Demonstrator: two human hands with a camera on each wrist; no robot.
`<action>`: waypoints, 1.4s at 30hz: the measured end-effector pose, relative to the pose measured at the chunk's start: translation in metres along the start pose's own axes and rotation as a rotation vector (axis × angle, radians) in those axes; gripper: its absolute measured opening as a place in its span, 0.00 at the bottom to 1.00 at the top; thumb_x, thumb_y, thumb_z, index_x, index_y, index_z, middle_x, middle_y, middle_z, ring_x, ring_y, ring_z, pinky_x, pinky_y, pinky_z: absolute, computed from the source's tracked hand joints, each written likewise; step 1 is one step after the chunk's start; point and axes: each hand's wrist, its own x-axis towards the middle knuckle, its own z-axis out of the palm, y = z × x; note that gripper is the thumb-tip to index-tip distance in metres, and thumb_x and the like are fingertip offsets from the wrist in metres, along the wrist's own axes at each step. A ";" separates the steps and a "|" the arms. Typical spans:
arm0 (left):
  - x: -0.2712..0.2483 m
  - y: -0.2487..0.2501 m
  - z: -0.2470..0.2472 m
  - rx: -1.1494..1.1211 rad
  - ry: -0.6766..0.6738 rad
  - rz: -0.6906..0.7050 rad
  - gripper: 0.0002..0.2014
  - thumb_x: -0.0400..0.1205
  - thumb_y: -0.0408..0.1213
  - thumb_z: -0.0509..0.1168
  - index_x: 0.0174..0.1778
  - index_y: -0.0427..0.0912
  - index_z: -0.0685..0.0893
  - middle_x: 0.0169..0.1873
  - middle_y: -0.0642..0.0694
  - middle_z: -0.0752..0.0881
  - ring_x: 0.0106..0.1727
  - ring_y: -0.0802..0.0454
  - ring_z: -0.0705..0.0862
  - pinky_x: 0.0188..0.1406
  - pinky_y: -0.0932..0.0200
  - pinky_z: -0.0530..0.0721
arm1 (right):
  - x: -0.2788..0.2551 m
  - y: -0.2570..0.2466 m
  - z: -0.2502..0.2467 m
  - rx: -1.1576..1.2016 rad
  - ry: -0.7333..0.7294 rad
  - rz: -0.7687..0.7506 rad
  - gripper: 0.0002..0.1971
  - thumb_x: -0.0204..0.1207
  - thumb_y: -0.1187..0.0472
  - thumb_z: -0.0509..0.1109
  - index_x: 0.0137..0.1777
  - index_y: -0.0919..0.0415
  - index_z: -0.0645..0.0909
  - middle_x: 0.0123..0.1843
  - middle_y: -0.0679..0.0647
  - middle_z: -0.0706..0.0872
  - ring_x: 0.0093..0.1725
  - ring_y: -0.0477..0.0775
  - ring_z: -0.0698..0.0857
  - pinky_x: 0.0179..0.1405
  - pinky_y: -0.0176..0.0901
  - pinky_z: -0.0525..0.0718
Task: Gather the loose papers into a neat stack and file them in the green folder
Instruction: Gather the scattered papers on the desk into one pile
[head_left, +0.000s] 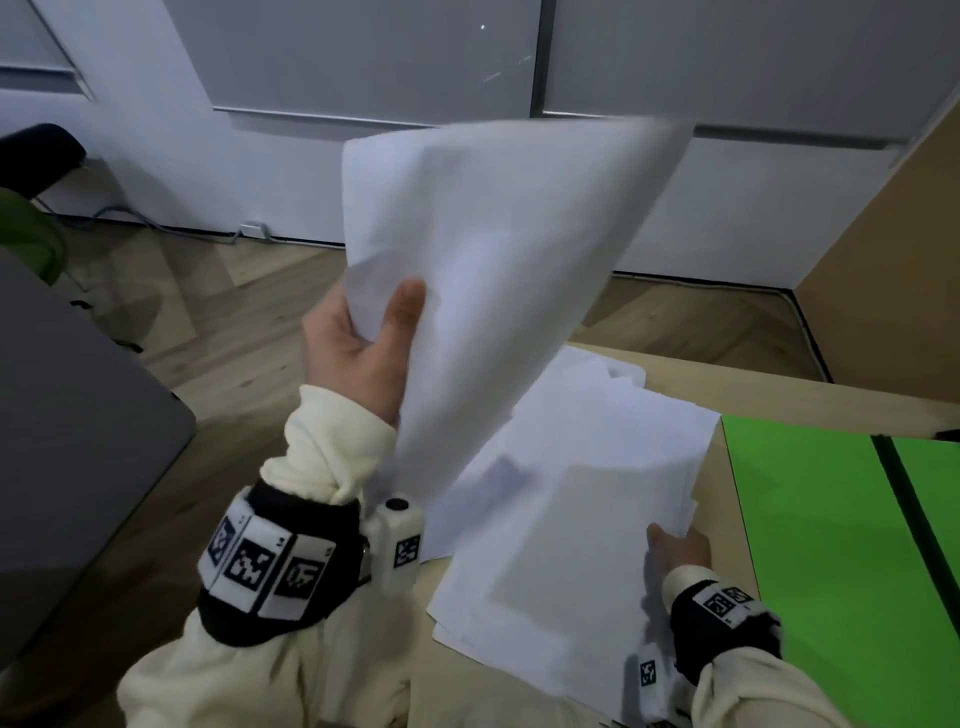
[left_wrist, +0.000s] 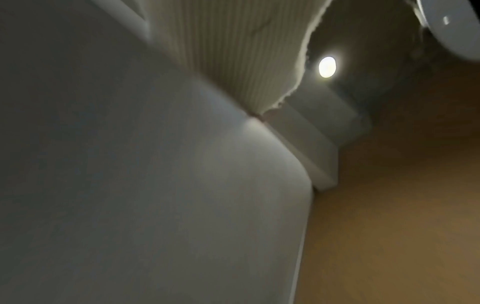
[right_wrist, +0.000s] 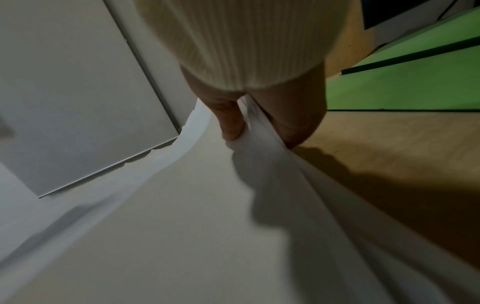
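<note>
My left hand (head_left: 363, 343) holds a white sheet of paper (head_left: 498, 270) up in the air above the table's left end, thumb on its near face and fingers hidden behind. That same sheet (left_wrist: 130, 185) fills the left wrist view. Several more white papers (head_left: 571, 493) lie in an uneven pile on the wooden table (head_left: 779, 395). My right hand (head_left: 675, 545) pinches the right edge of this pile (right_wrist: 182, 226), thumb on top and fingers underneath. The green folder (head_left: 831, 545) lies open and flat just right of the pile; it shows again as the green folder (right_wrist: 402, 82) in the right wrist view.
A grey surface (head_left: 78, 415) stands to the left across a strip of wood floor (head_left: 234, 322). A white wall (head_left: 208, 156) with grey panels runs behind, and a wooden partition (head_left: 893, 234) rises at the right. A cable and socket (head_left: 254, 228) lie along the skirting.
</note>
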 end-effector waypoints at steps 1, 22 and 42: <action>0.005 0.003 0.002 -0.017 -0.009 -0.002 0.05 0.79 0.32 0.67 0.46 0.48 0.84 0.30 0.70 0.89 0.36 0.76 0.86 0.38 0.76 0.82 | -0.002 -0.004 0.000 -0.028 -0.010 0.019 0.30 0.74 0.64 0.69 0.73 0.76 0.67 0.71 0.70 0.77 0.69 0.70 0.78 0.70 0.57 0.75; -0.085 -0.242 0.042 0.657 -0.526 -0.982 0.25 0.77 0.28 0.63 0.72 0.34 0.70 0.68 0.37 0.80 0.68 0.40 0.79 0.68 0.56 0.75 | 0.003 -0.023 0.017 0.107 -0.242 0.064 0.43 0.66 0.43 0.75 0.77 0.64 0.67 0.76 0.57 0.73 0.73 0.61 0.74 0.74 0.53 0.71; -0.048 -0.259 -0.013 0.935 -0.416 -0.984 0.25 0.77 0.28 0.67 0.70 0.27 0.71 0.67 0.29 0.79 0.67 0.34 0.79 0.62 0.50 0.79 | 0.007 -0.018 0.030 -0.223 -0.298 -0.031 0.50 0.65 0.56 0.80 0.80 0.71 0.53 0.82 0.62 0.63 0.80 0.63 0.64 0.77 0.53 0.62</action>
